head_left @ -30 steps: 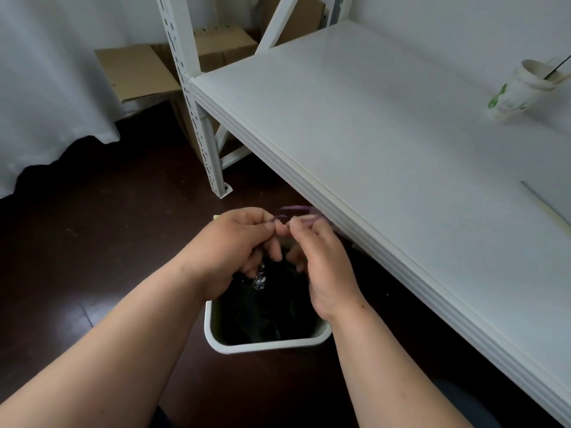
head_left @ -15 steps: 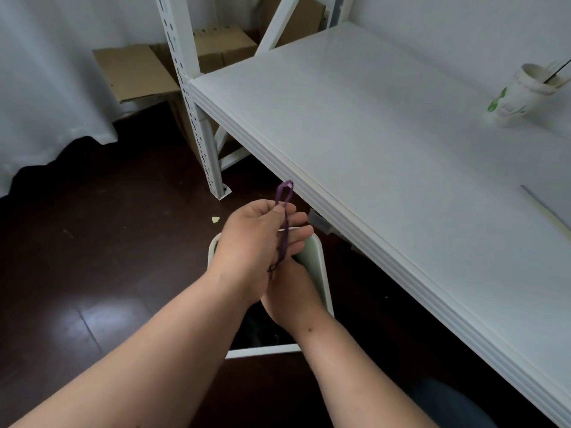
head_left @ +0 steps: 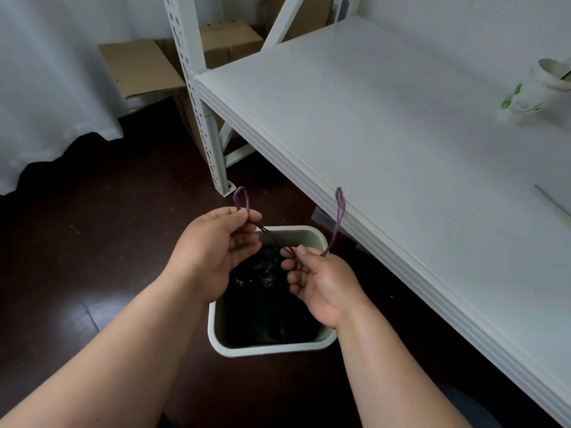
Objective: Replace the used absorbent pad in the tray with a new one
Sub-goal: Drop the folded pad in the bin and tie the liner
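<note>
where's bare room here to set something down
The shelf top is bare from its front edge back to the paper cup at far right. Dark floor left of the bin is open too. Over the bin it is crowded: both hands hold the purple drawstrings.

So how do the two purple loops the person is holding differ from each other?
The left loop, pinched by the left hand, is short and rounded, open in the middle. The right loop, pinched by the right hand, is longer and narrow, its sides nearly touching. The left loop shows against the dark floor, the right loop against the white shelf edge. Both are purple drawstrings running down towards the black bag in the bin.
</note>
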{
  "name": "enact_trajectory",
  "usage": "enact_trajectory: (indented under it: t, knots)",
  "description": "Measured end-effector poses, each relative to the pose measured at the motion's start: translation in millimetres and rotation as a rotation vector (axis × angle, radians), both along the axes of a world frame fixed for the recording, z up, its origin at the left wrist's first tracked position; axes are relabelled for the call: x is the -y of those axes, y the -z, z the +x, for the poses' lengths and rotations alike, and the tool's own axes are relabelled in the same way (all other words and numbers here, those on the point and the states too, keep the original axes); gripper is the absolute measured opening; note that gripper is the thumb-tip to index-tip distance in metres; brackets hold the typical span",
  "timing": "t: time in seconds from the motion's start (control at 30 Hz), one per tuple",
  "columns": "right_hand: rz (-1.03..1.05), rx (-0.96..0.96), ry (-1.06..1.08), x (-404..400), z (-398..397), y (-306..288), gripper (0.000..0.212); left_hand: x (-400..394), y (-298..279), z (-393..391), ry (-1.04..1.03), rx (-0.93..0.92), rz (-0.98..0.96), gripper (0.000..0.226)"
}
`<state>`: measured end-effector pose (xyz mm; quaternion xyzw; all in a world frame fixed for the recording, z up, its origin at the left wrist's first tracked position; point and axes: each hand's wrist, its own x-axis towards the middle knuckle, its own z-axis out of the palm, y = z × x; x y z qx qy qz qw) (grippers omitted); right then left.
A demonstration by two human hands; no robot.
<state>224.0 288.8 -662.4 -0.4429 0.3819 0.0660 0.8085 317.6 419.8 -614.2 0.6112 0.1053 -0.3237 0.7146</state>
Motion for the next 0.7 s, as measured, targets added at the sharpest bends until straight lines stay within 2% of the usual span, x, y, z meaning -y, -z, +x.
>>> enact_trajectory:
  t: [0.13, 0.23, 0.33, 0.43, 0.57, 0.7]
  knots:
    - [0.077, 0.037, 0.037, 5, -3, -1, 0.022, -6, 1, 0, 0.070, -0.030, -0.016, 0.031]
    - [-0.023, 0.017, -0.015, 8, -5, -1, 0.024, -11, 4, 0, 0.174, -0.034, 0.096, 0.036]
    - [-0.385, -0.039, -0.197, 4, -5, -6, 0.026, -13, 17, -1, 0.246, 0.125, 0.278, 0.033]
    - [-0.664, -0.096, -0.326, -2, -2, -12, 0.026, -8, 28, -8, 0.392, 0.263, 0.342, 0.022]
    - [-0.949, -0.065, -0.469, -10, 1, -16, 0.020, 3, 33, -18, 0.595, 0.282, 0.333, 0.022]
    - [-1.232, 0.004, -0.550, -10, 1, -12, 0.013, 9, 34, -17, 0.626, 0.334, 0.372, 0.026]
